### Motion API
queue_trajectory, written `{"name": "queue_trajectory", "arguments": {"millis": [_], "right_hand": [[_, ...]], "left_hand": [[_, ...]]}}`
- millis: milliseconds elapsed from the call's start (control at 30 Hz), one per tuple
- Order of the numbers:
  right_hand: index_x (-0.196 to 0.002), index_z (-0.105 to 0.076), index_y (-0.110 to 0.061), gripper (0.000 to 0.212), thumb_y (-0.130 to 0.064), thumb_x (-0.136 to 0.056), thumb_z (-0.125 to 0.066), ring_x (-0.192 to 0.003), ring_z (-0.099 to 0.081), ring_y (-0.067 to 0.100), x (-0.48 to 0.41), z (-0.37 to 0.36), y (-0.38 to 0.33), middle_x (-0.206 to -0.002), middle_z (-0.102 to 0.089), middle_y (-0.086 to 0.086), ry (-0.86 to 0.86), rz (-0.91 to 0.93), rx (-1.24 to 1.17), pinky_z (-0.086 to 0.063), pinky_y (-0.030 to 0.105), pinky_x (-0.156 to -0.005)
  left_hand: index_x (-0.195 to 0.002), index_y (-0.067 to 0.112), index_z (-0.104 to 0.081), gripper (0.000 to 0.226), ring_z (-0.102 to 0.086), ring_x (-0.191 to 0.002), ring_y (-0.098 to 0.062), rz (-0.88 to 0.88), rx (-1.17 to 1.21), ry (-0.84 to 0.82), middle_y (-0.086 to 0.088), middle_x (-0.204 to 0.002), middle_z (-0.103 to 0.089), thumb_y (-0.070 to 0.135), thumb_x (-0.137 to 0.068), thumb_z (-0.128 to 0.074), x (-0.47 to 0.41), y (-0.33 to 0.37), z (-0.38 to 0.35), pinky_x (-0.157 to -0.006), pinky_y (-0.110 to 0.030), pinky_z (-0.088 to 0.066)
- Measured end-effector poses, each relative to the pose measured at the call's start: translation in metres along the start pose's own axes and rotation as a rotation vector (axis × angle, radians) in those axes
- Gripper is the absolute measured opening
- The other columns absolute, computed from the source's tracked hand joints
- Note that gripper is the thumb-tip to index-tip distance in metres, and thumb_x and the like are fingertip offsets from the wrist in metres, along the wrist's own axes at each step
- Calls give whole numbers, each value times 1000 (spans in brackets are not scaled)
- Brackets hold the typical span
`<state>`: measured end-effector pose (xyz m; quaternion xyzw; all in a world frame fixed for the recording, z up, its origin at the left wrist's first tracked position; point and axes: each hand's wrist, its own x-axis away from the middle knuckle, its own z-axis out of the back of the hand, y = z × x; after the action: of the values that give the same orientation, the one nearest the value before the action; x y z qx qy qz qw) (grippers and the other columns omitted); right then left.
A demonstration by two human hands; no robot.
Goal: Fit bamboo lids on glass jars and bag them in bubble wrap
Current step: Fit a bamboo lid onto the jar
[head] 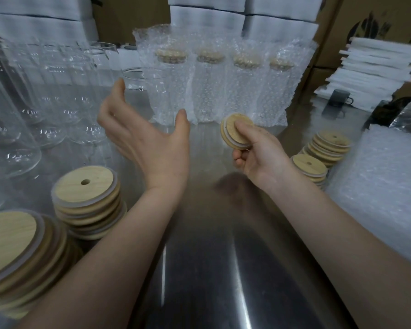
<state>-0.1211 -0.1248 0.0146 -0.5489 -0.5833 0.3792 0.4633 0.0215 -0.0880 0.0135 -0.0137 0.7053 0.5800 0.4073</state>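
My lid [230, 135] was matt pale bamboo; the table [211, 269] glossy steel; the far-left jars [81, 91] clear, smooth glass.

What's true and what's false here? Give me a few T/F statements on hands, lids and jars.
1. The right hand holds a lid. True.
2. The left hand grips a jar. False: its fingers are spread and it holds nothing.
3. Four bagged jars stand in a row behind the hands, each with a lid on. True.
4. Lid stacks lie only on the right. False: there is a left stack as well as a right stack.
5. The top lid of the left stack has a hole in it. True.
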Motion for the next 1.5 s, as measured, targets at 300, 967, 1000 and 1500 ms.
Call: {"name": "queue_trajectory", "arguments": {"millis": [300, 967, 1000, 1500], "right_hand": [[-104, -49, -17, 19, -34, -99, -57, -38, -46, 11, 6, -5, 0, -64, -56, -1, -26, 37, 6, -33, 19, -37], [-112, -57, 3, 43, -28, -106, -28, -53, -69, 26, 6, -4, -3, -93, -68, 21, -41, -37, -308, -52, 22, -44], [-111, -58, 0, 40, -29, -105, -31, -58, -71, 29, 6, -3, -4, -95, -68, 20, -36, -31, -320, -55, 24, -47], [-128, -45, -23, 26, -34, -104, -43, -82, -63, 30, 5, -2, -15, -140, -49, 29, -151, 199, -413, -58, 35, -70]], "left_hand": [[-155, 10, -6, 115, -11, -149, -23, 186, -53, -200, -13, -161, -12, 34, -74, -84, -8, -34, -9, -118, -30, -10], [-143, 14, -38, 91, -40, -134, -22, 95, -111, -232, -5, -141, -46, 18, -66, -87, -10, -42, -8, -112, -35, -32], [-142, 13, -38, 91, -40, -133, -23, 66, -128, -241, -6, -141, -46, 18, -66, -87, -9, -41, -7, -112, -36, -32], [-145, 20, -37, 87, -32, -139, -28, -183, -326, -377, -6, -148, -40, 9, -71, -81, 0, -27, -4, -115, -39, -25]]}}
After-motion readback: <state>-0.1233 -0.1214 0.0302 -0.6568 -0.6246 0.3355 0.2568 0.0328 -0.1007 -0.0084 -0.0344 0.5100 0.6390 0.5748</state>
